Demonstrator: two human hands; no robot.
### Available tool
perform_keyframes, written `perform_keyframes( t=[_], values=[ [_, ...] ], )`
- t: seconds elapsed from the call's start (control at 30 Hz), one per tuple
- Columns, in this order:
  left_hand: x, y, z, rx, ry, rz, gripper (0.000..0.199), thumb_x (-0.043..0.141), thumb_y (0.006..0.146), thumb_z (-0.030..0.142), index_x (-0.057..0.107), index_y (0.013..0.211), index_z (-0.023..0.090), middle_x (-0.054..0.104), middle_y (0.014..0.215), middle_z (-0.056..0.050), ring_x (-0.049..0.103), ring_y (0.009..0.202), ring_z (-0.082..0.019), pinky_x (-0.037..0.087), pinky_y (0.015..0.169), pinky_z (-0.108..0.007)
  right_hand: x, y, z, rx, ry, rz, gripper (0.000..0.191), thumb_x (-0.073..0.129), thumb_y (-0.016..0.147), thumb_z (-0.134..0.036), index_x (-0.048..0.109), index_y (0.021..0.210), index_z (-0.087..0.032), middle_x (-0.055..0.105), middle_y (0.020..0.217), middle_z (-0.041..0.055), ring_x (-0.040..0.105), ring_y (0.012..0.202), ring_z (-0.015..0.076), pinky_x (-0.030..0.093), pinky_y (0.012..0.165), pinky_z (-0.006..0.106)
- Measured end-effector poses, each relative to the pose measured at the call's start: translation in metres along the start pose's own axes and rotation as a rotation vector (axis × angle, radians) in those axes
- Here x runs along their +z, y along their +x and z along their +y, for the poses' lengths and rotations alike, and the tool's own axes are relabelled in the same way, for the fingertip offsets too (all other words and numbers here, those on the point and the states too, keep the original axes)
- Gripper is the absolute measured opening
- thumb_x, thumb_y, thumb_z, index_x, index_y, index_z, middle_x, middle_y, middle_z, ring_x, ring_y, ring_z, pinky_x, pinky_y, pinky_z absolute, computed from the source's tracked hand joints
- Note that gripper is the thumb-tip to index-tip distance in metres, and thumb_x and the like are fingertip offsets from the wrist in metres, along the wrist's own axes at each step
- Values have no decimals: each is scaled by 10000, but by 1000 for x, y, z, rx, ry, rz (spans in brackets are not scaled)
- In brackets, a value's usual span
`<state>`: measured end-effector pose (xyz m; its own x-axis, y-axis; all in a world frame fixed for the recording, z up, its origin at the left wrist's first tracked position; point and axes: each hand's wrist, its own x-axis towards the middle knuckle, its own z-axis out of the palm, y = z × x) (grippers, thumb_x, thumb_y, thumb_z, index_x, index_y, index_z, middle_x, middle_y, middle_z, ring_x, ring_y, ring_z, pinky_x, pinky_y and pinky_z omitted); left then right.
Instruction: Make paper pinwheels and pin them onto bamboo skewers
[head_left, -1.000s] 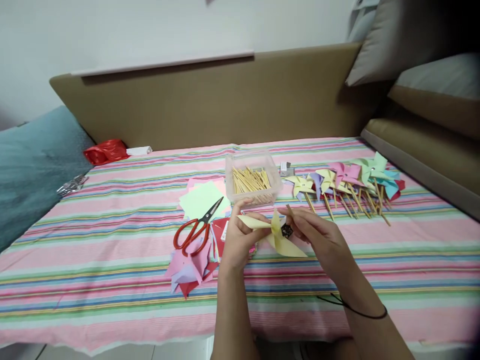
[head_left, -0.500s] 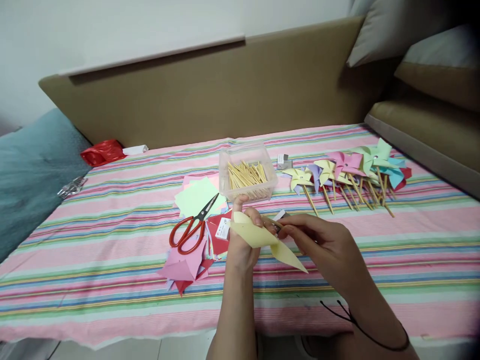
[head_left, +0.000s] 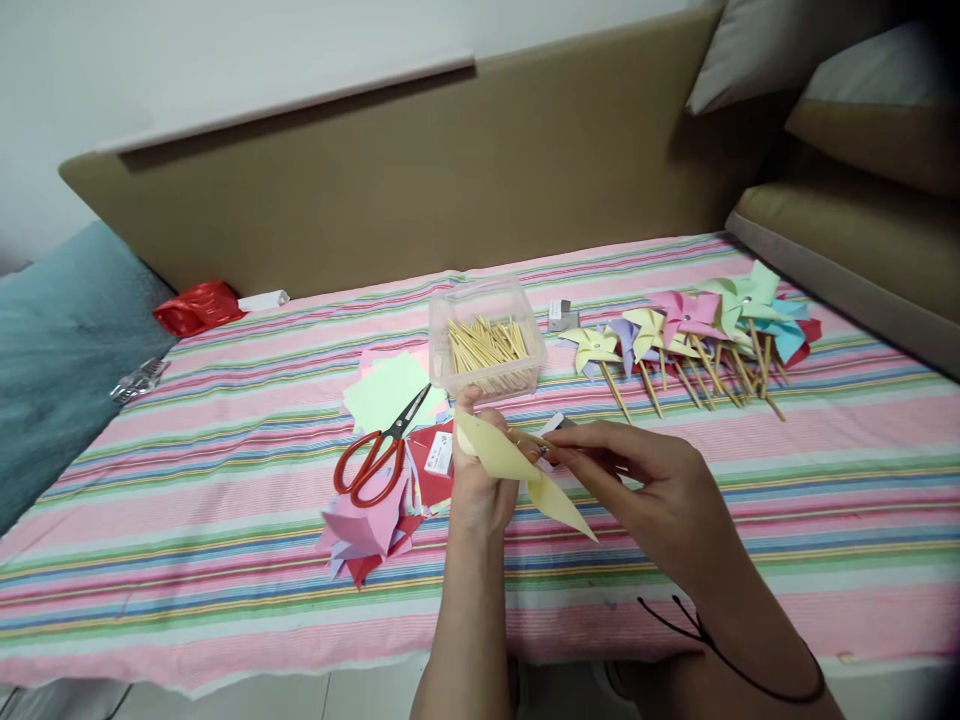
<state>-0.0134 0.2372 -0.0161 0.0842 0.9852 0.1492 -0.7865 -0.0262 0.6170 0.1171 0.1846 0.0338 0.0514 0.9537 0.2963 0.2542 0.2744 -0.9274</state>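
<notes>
A pale yellow paper piece (head_left: 499,452), curled with a pointed lower tip, is in my left hand (head_left: 480,480), whose fingers are partly behind it. My right hand (head_left: 645,470) pinches at the end of a thin stick beside the paper, near a small metallic bit. Exactly what the right fingertips grip is partly hidden. Behind my hands stands a clear plastic box (head_left: 442,345) of short wooden sticks (head_left: 487,345). Red-handled scissors (head_left: 381,450) lie to the left, across light green paper sheets (head_left: 386,390).
Paper pinwheels on sticks (head_left: 686,318) lie at the right. Pink folded paper (head_left: 364,525) and red sheets (head_left: 424,470) are at the left. Small boxes (head_left: 562,316) sit near the plastic box. A red bag (head_left: 199,308) lies at the far left.
The view has shifted slightly. Both hands keep their hold, and the yellow paper has tilted a little, its tip pointing more steeply down.
</notes>
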Motion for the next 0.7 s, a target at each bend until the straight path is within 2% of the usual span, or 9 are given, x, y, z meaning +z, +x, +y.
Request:
perform_keyframes(
  t=[0.13,0.33,0.53,0.7],
  values=[
    [2,0,1,-10,30,11,644,862,570,242,505,1101,323,542,673,119,543,463,-23,439,496,-146,0,0,-2,-28,3,1,134,633,842,-189,741,897,-245,745,860,3,659,752,148,474,561,228],
    [3,0,2,0,34,-20,603,854,582,223,519,1080,283,511,605,117,534,485,-26,440,536,-135,-1,-1,-2,-52,-41,61,97,666,822,-190,733,876,-236,729,776,-8,613,648,129,437,523,237],
    [6,0,3,-12,-3,-60,506,827,634,260,531,1044,270,503,529,111,539,495,-50,396,492,-143,-1,0,-5,-108,-43,38,104,643,836,-179,732,862,-227,727,788,3,613,659,132,433,518,242],
    [11,1,6,-13,-7,-30,547,829,633,318,515,1078,275,497,513,121,506,446,-47,353,429,-150,-1,-1,-9,-39,-37,18,132,628,843,-168,739,877,-231,738,814,7,653,710,142,464,537,230]
  ],
)
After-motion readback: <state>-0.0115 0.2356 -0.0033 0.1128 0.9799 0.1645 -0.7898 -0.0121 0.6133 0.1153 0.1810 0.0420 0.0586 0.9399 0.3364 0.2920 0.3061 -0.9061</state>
